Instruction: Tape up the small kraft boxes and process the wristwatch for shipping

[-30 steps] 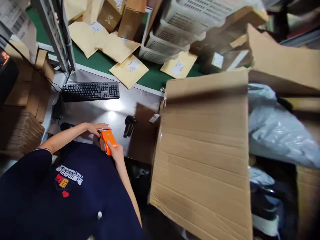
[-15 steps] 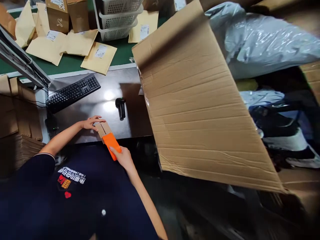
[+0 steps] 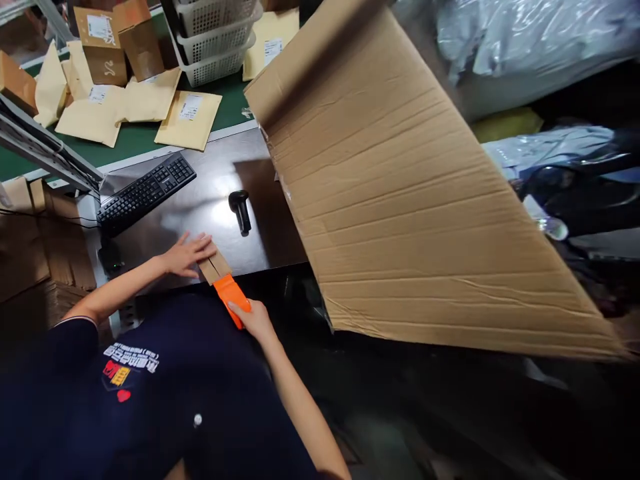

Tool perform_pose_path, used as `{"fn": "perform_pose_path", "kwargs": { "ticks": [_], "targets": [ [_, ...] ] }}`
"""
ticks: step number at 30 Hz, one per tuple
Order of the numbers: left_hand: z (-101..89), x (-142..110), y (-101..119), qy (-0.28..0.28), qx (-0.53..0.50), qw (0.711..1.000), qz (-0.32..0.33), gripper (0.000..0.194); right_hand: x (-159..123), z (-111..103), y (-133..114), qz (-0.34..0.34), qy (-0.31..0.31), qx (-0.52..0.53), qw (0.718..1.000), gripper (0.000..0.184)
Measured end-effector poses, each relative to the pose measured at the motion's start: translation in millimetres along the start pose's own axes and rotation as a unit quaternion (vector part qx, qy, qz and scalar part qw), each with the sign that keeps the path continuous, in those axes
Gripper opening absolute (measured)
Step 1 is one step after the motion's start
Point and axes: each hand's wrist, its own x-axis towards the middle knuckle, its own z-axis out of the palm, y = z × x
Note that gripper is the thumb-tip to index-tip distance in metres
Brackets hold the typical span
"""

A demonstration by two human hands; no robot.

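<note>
My left hand (image 3: 187,256) lies with fingers spread over the far end of a small brown cardboard box (image 3: 215,267). A dark seam runs along the top of the box. My right hand (image 3: 257,319) is closed on a flat, bright orange block-like object (image 3: 232,299), with the thumb on top. One end of the orange object meets the near end of the box; whether it lies over it or only against it I cannot tell. Both are at the front edge of the metal tabletop (image 3: 200,207). A black handheld barcode scanner (image 3: 241,212) lies just beyond.
A black keyboard (image 3: 147,192) sits at the back left of the table. Behind it are padded envelopes (image 3: 189,120), cartons (image 3: 103,47) and stacked white baskets (image 3: 220,50). A large cardboard sheet or box side (image 3: 400,200) stands on the right, near plastic-wrapped goods (image 3: 525,40).
My left hand has flattened, its fingers spreading further over the box. The orange object and my right hand have shifted slightly right. The camera view has turned a little.
</note>
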Motion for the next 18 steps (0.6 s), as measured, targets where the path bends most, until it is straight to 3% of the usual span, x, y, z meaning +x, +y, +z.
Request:
{"fn": "perform_pose_path", "kwargs": {
  "ticks": [2,4,7,10,14,18],
  "targets": [
    [2.5,8.8,10.2,-0.027,0.051,0.995,0.077,0.100,15.6,6.7,-6.6,-0.015,-0.011,0.007,1.000,0.049],
    [3.6,20.4,11.2,-0.045,0.078,0.990,0.106,0.099,31.7,11.2,-17.3,-0.031,-0.012,0.008,0.999,0.048],
    [1.6,33.1,0.8,-0.030,0.099,0.991,0.086,0.091,42.3,9.5,-32.1,-0.045,-0.009,0.009,0.999,0.047],
    [-0.3,35.2,-9.3,-0.025,0.107,0.991,0.071,0.088,26.4,-3.3,-32.2,-0.053,-0.020,0.019,0.998,0.048],
    [0.8,32.7,-11.6,-0.033,0.114,0.991,0.067,0.098,-4.7,-21.2,-14.0,-0.003,-0.035,-0.019,0.999,0.047],
    [-0.7,32.4,-6.7,-0.037,0.118,0.990,0.070,0.102,10.2,-20.8,-15.9,0.051,-0.051,-0.086,0.994,0.047]
  ]
}}
